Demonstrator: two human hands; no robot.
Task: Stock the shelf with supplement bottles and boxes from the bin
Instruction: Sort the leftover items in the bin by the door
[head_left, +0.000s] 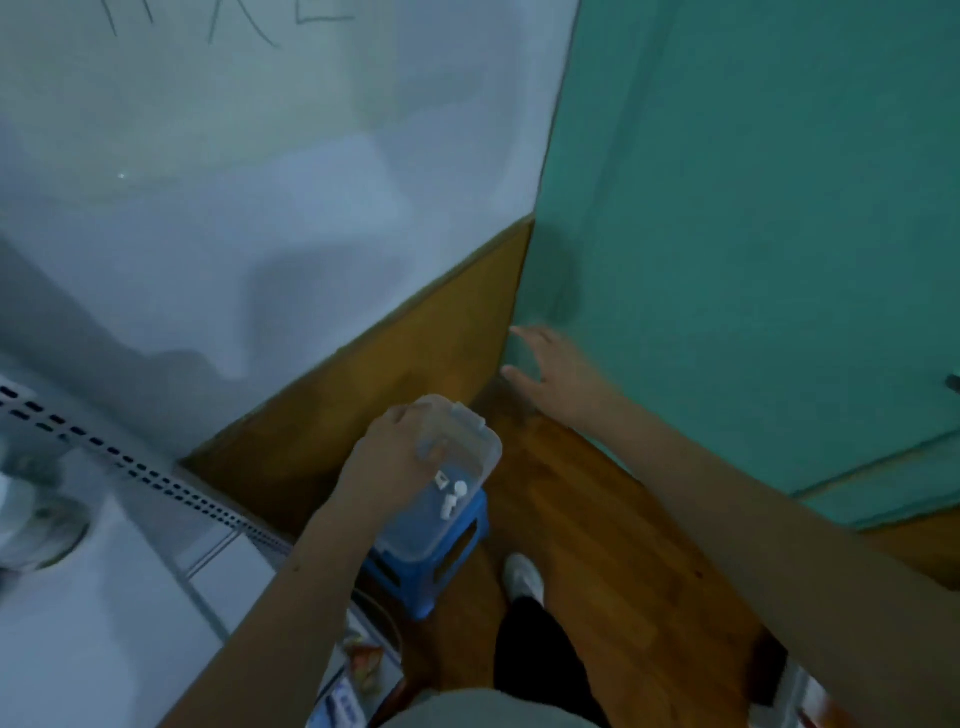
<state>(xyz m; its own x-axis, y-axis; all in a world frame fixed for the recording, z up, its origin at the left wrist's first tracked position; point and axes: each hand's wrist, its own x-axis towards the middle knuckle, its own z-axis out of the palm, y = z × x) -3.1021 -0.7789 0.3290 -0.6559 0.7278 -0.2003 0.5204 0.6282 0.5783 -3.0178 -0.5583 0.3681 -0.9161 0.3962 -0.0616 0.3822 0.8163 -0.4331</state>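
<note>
A clear plastic bin (457, 499) sits tilted over a blue stool (441, 561) near the corner of the room. A few small white items (454, 493) lie inside it. My left hand (387, 457) grips the bin's near-left rim, fingers curled over the edge. My right hand (550, 374) reaches out above the floor toward the green wall, fingers spread and holding nothing. The white shelf (104, 597) with its perforated upright lies at the lower left. The picture is blurred.
A white wall and a green wall (753, 234) meet at a corner over a brown skirting (415, 353). Wooden floor (597, 545) lies below. My white shoe (522, 574) stands by the stool. Packaged goods (358, 660) show on lower shelves at the bottom.
</note>
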